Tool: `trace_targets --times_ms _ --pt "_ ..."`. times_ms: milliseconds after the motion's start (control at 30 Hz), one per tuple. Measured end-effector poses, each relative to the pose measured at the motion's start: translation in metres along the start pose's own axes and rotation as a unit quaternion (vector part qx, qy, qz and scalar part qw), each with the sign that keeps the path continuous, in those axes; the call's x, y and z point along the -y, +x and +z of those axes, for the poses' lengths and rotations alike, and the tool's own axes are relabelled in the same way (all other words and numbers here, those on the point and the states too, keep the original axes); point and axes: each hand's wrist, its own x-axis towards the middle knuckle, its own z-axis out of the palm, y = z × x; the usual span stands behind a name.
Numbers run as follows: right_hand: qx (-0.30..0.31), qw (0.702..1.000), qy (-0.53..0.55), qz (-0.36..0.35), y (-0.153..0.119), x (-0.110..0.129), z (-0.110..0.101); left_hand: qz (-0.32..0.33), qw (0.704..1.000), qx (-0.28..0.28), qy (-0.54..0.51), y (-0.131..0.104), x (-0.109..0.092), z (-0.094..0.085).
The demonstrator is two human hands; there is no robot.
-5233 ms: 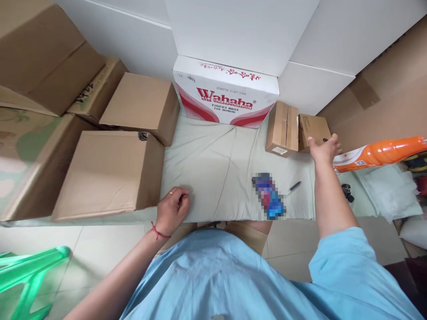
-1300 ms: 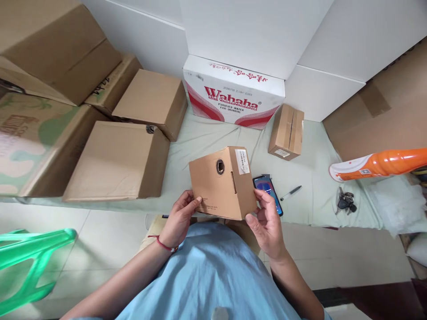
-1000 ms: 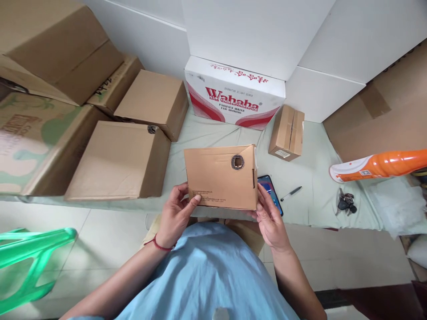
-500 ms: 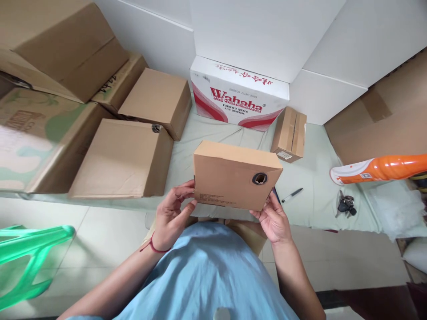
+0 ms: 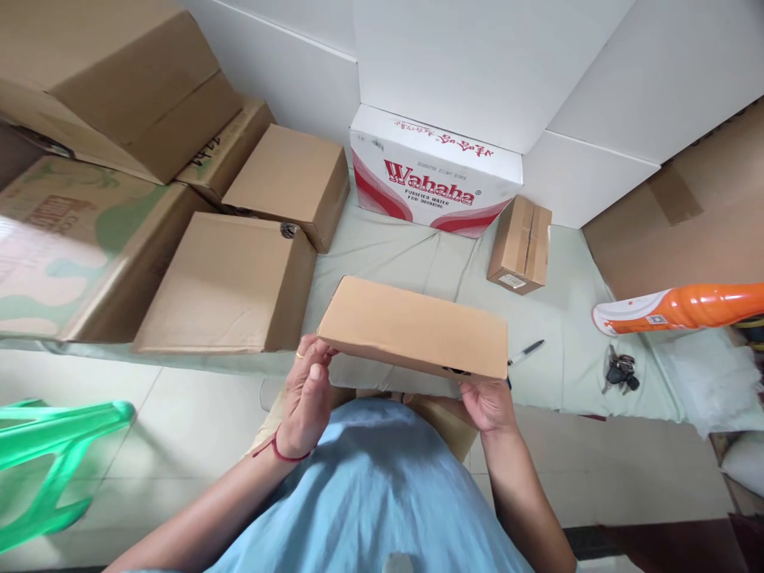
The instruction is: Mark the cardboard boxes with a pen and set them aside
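Observation:
A flat brown cardboard box (image 5: 418,326) is held up in front of me above the table's front edge, its long narrow side turned up. The dark-rimmed hole in its front face shows only as a sliver at the lower right edge. My left hand (image 5: 309,398) grips the box's left end, the fingers partly hidden behind it. At the lower right corner, my right hand (image 5: 488,404) is closed on the box, its fingertips out of sight. Just right of the box lies a pen (image 5: 525,352) on the cloth.
Several cardboard boxes (image 5: 224,282) are stacked at the left. A white Wahaba-style water carton (image 5: 438,175) and a small taped box (image 5: 520,245) stand at the back. Keys (image 5: 621,370) and an orange bottle (image 5: 686,308) lie right. A green stool (image 5: 60,454) stands lower left.
The box has been tipped so its narrow side faces up and its printed front face is nearly out of sight. Both hands turned with it, keeping their hold.

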Motion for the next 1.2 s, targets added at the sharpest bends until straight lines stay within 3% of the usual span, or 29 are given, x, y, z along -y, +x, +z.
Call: trace_targets --times_ms 100,333,600,733,967,1100,1200 --pt "-0.009 1.0 0.011 0.008 0.002 0.006 0.0 -0.015 0.998 0.007 -0.058 -0.001 0.0 0.002" --pt "0.053 0.994 -0.003 0.099 0.001 0.016 -0.007 -0.049 0.994 0.001 -0.099 -0.003 0.013 0.001" --pt "-0.028 0.998 -0.002 0.062 -0.003 0.025 -0.001 -0.177 0.968 0.033 -0.175 -0.002 0.0 0.007" --pt "-0.031 0.999 -0.002 0.029 0.008 0.023 -0.004 -0.126 0.975 0.087 -0.162 0.003 -0.004 0.008" --pt "-0.102 0.994 -0.023 -0.026 0.014 0.018 -0.01 -0.035 0.974 0.224 -0.019 0.004 -0.022 0.0" --pt "-0.115 0.992 -0.021 -0.041 0.014 0.018 -0.009 0.0 0.969 0.243 0.041 0.002 -0.035 0.003" --pt "-0.138 0.99 -0.011 -0.031 0.012 0.019 -0.005 -0.013 0.978 0.204 0.052 0.005 -0.032 0.008"
